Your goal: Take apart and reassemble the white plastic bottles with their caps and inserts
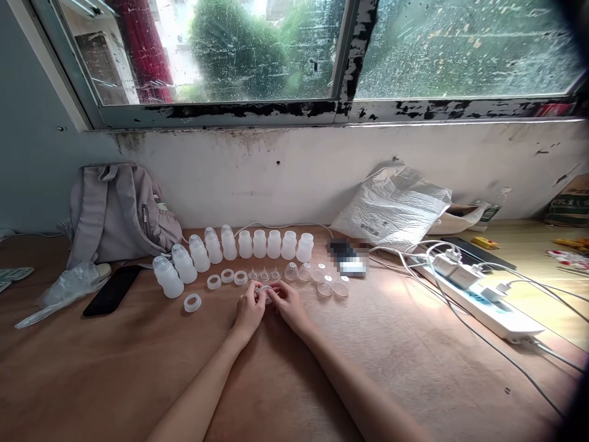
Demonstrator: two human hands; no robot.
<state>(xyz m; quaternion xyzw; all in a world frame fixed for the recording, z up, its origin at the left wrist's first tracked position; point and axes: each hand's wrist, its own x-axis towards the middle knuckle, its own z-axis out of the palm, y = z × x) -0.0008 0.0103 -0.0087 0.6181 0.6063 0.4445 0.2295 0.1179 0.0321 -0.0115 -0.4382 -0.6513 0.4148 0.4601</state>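
Observation:
My left hand (251, 310) and my right hand (288, 304) meet at the middle of the table, fingers closed on a white bottle collar ring (264, 288) between them. Fingertips hide part of the ring; whether a teat sits in it I cannot tell. Just beyond my fingers stand several clear bottle teats (263, 274). To the left lie several loose collar rings (192, 302). Clear dome caps (324, 286) are grouped right of my right hand. Behind runs a curved row of small frosted baby bottles (273, 244); the left ones wear clear caps, the right ones are uncapped.
A black phone (113, 290), a plastic bag (69, 288) and a grey backpack (119, 215) are at the left. A blurred dark object (347, 258) and a silver padded bag (391, 205) stand back right. A white power strip (483, 301) trails cables on the right.

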